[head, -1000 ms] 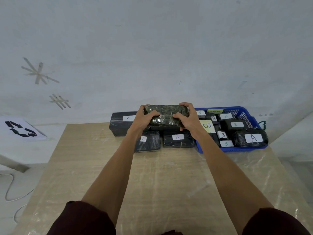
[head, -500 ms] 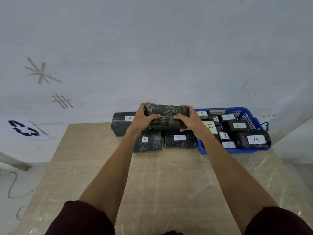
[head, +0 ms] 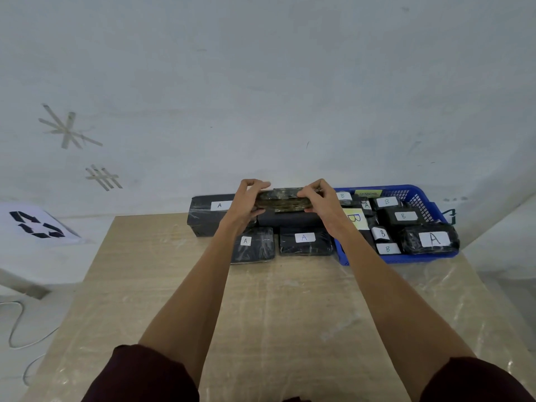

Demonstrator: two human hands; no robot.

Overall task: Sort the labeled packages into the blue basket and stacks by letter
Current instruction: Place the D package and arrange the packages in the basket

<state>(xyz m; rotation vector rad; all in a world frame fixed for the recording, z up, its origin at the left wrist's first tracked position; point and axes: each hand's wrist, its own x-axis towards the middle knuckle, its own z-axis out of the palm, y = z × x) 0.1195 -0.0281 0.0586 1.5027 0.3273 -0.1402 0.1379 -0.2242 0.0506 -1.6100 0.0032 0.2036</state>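
Both hands hold one dark, plastic-wrapped package (head: pixel 282 201) edge-on above the back row of packages. My left hand (head: pixel 246 203) grips its left end and my right hand (head: pixel 316 201) grips its right end; no label shows on it. Under it lies a long black package (head: pixel 290 219). To the left stands a black box labelled A (head: pixel 207 211). In front lie two flat packages labelled A (head: pixel 253 246) (head: pixel 304 242). The blue basket (head: pixel 417 195) at the right holds several packages labelled B and a big one labelled A (head: pixel 429 239).
The wooden table (head: pixel 275 314) is covered in shiny plastic film and stands against a white wall. A recycling sign (head: pixel 36 224) lies off the table at the left. A white cable (head: pixel 17 329) runs on the floor at the lower left.
The held package has tipped from showing its broad face to showing its thin edge. Both hands rose slightly and their fingers moved up onto its top.
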